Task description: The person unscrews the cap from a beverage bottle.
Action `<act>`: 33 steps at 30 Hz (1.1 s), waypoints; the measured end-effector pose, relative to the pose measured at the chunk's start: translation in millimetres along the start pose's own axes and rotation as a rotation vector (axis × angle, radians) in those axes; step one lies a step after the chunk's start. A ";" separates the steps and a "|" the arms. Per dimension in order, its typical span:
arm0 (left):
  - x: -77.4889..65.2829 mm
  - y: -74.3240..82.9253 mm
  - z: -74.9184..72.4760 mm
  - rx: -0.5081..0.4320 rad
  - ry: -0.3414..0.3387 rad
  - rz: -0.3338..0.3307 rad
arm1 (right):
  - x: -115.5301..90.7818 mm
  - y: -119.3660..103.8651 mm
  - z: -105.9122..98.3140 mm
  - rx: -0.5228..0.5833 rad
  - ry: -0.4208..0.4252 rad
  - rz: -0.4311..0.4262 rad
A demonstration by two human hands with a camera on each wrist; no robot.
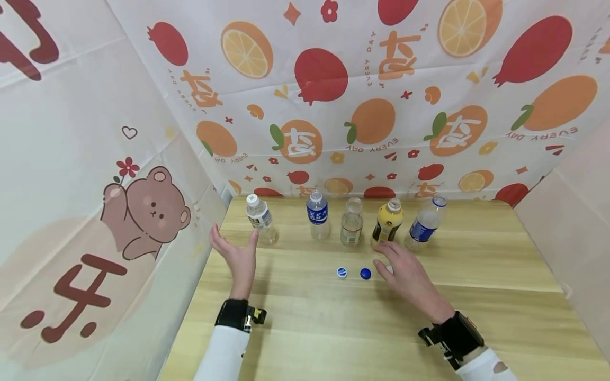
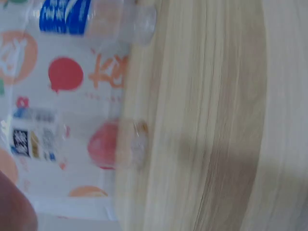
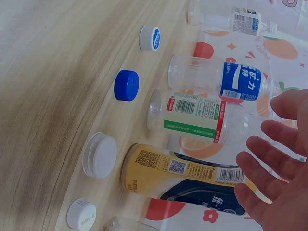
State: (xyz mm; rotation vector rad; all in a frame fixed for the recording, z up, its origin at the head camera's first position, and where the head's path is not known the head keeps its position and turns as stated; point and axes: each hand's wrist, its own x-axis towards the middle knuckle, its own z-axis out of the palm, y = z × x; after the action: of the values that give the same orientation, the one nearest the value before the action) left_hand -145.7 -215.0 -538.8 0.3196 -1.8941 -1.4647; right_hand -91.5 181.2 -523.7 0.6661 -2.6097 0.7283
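My left hand hovers just before a clear bottle with a white cap, thumb spread from the fingers and holding nothing. My right hand, fingers loosely spread, is in front of a yellow bottle; whether it touches it I cannot tell. In the right wrist view a white-and-blue cap, a blue cap, a larger white cap and a small white cap lie in a row. The right hand partly hides the white caps in the head view.
Between the hands stand a blue-labelled clear bottle and a clear bottle with a pale label. At right is another blue-labelled bottle with a blue ring at its neck. A fruit-printed cloth backs the wooden table.
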 end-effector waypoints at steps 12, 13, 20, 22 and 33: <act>43.9 -8.0 17.4 -0.072 -0.243 -0.228 | 24.6 -1.3 -6.8 0.006 -0.028 0.000; 44.9 -9.5 17.8 -0.079 -0.244 -0.232 | 25.7 -1.7 -7.0 0.010 -0.037 0.006; 45.1 -9.8 21.2 -0.085 -0.267 -0.214 | 25.2 -1.6 -6.7 0.014 -0.055 0.019; 44.0 -9.5 21.5 -0.081 -0.276 -0.211 | 24.0 -0.9 -6.2 0.013 -0.048 0.013; 46.2 -16.8 34.0 0.017 -0.369 -0.239 | 17.8 -0.3 -2.7 0.009 -0.042 0.014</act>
State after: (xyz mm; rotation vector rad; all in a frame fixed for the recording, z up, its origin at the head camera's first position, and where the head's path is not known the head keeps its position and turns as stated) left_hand -205.1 -222.3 -540.2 0.3081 -2.2213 -1.7629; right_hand -105.5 176.3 -513.5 0.6736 -2.6531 0.7381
